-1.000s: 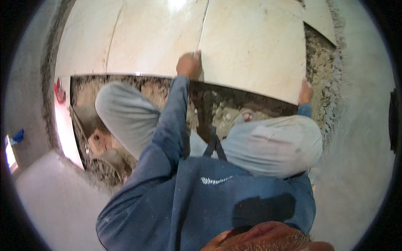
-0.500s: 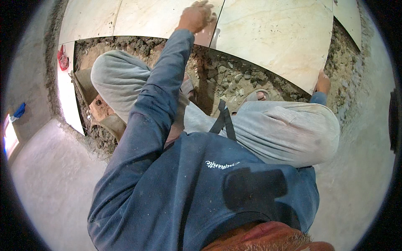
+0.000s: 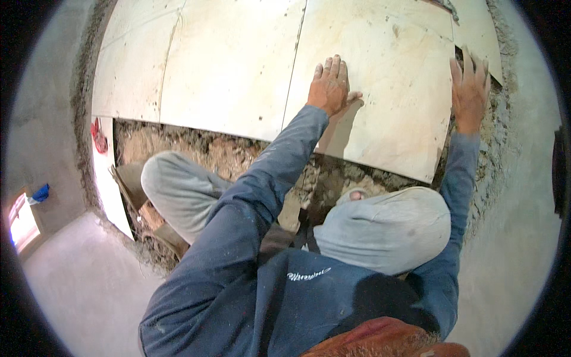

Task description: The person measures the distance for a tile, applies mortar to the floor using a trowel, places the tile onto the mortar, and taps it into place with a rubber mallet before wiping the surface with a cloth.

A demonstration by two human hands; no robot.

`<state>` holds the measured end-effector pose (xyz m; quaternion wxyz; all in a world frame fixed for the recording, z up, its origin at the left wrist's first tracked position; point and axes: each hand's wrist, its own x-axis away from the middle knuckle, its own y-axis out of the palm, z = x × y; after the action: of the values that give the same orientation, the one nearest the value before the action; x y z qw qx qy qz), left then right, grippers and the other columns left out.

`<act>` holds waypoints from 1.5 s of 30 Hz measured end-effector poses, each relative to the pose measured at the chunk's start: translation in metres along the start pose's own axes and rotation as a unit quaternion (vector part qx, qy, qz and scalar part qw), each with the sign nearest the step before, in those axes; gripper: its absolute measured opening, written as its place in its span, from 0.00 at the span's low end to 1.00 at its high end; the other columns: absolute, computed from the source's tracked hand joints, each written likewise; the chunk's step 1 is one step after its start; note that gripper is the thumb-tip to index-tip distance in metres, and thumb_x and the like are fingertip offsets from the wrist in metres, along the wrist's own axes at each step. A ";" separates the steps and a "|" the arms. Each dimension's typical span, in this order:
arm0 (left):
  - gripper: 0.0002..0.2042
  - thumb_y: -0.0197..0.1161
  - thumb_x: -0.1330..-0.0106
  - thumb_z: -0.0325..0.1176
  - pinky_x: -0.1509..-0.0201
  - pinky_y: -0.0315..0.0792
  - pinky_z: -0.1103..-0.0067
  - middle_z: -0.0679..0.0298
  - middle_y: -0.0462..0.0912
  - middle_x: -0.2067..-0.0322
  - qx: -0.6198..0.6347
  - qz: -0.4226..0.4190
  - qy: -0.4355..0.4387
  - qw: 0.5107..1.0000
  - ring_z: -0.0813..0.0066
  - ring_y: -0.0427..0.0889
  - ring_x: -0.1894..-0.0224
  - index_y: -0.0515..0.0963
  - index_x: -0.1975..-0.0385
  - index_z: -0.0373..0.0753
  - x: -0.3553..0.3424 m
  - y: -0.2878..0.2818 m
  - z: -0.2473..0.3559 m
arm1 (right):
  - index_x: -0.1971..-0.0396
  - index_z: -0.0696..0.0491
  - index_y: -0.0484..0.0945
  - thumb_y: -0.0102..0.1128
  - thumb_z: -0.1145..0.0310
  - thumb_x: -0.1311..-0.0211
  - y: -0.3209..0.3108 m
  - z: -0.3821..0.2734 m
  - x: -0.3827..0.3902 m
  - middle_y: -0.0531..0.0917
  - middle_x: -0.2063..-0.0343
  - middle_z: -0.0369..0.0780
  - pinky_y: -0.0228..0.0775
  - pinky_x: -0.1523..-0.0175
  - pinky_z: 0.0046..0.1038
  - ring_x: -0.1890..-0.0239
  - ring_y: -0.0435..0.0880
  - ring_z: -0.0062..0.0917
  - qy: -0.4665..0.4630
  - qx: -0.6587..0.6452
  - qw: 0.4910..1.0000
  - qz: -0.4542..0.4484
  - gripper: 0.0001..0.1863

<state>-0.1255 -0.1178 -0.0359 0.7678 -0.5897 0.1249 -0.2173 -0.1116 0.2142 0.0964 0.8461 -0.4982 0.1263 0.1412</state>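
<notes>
A large cream floor tile [image 3: 397, 71] lies in front of me, its near edge over rough mortar. My left hand [image 3: 329, 86] is on the left part of this tile, fingers stretched forward and thumb out to the right; it holds nothing. Along the tile's right edge, by the gap, my right hand [image 3: 470, 95] has its fingers spread, with nothing visible in it. Whether its fingertips touch the edge I cannot tell. Another cream tile [image 3: 223, 71] sits to the left, a thin dark joint between the two.
Lumpy mortar and rubble [image 3: 202, 143] show between the tiles and my bent legs. A narrow tile strip [image 3: 112, 172] at the left carries a red item [image 3: 99, 138]. Grey walls rise on both sides. A bright opening [image 3: 24, 221] with a blue thing [image 3: 40, 193] is far left.
My left hand has moved right, across the joint onto the right tile. My right hand has slid forward along that tile's edge, its fingers now spread. The view has shifted forward.
</notes>
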 end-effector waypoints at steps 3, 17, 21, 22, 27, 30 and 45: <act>0.50 0.65 0.37 0.63 0.21 0.52 0.55 0.39 0.54 0.26 0.000 -0.056 -0.024 0.998 0.42 0.54 0.23 0.56 0.29 0.24 -0.029 -0.022 0.023 | 0.25 0.41 0.62 0.40 0.46 0.20 0.047 0.000 -0.073 0.63 0.26 0.43 0.37 0.19 0.48 0.22 0.51 0.46 0.110 -0.139 0.973 0.148 0.30; 0.55 0.77 0.47 0.57 0.24 0.60 0.64 0.34 0.58 0.28 -0.015 -0.091 -0.040 0.995 0.41 0.60 0.26 0.56 0.30 0.22 -0.044 -0.020 0.021 | 0.38 0.54 0.74 0.48 0.49 0.24 0.128 -0.109 0.019 0.70 0.34 0.48 0.59 0.28 0.45 0.33 0.70 0.45 0.208 -0.394 0.888 -0.115 0.27; 0.46 0.62 0.34 0.63 0.25 0.61 0.63 0.32 0.66 0.35 -0.136 -0.089 0.119 0.980 0.36 0.64 0.30 0.64 0.35 0.20 -0.065 0.025 -0.012 | 0.53 0.55 0.84 0.62 0.58 0.31 0.052 -0.052 0.165 0.77 0.46 0.47 0.74 0.40 0.39 0.46 0.80 0.41 0.307 -0.467 0.826 -0.068 0.17; 0.46 0.62 0.35 0.64 0.27 0.63 0.62 0.33 0.68 0.36 -0.165 -0.108 0.148 0.969 0.38 0.66 0.31 0.65 0.37 0.21 -0.064 0.042 -0.034 | 0.51 0.54 0.83 0.61 0.58 0.31 0.033 -0.040 0.216 0.79 0.47 0.47 0.74 0.40 0.40 0.47 0.80 0.42 0.342 -0.448 0.821 -0.097 0.17; 0.46 0.64 0.39 0.69 0.37 0.73 0.58 0.34 0.72 0.39 -0.105 -0.160 0.180 0.965 0.40 0.74 0.36 0.71 0.43 0.24 -0.103 0.063 -0.090 | 0.38 0.51 0.75 0.57 0.64 0.27 -0.085 0.005 0.458 0.77 0.42 0.48 0.73 0.36 0.43 0.42 0.78 0.44 0.459 -0.252 0.827 -0.205 0.20; 0.47 0.64 0.40 0.70 0.35 0.72 0.56 0.32 0.69 0.39 -0.112 -0.146 0.132 0.974 0.35 0.70 0.35 0.70 0.44 0.23 -0.099 0.062 -0.078 | 0.32 0.50 0.69 0.54 0.71 0.29 -0.181 0.011 0.527 0.74 0.39 0.49 0.70 0.33 0.45 0.37 0.74 0.46 0.569 -0.251 0.724 -0.298 0.25; 0.28 0.67 0.36 0.55 0.43 0.77 0.61 0.46 0.84 0.50 -0.048 -0.132 0.134 0.981 0.48 0.84 0.48 0.80 0.48 0.36 -0.084 0.021 -0.047 | 0.53 0.50 0.85 0.52 0.58 0.33 -0.071 0.014 0.628 0.77 0.38 0.45 0.61 0.29 0.48 0.34 0.72 0.43 0.222 -0.041 0.792 -0.568 0.17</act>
<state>-0.2159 -0.1131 -0.0744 0.6795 -0.6027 0.1573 -0.3876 0.4987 0.2644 -0.0621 0.7014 -0.5321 -0.0009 -0.4742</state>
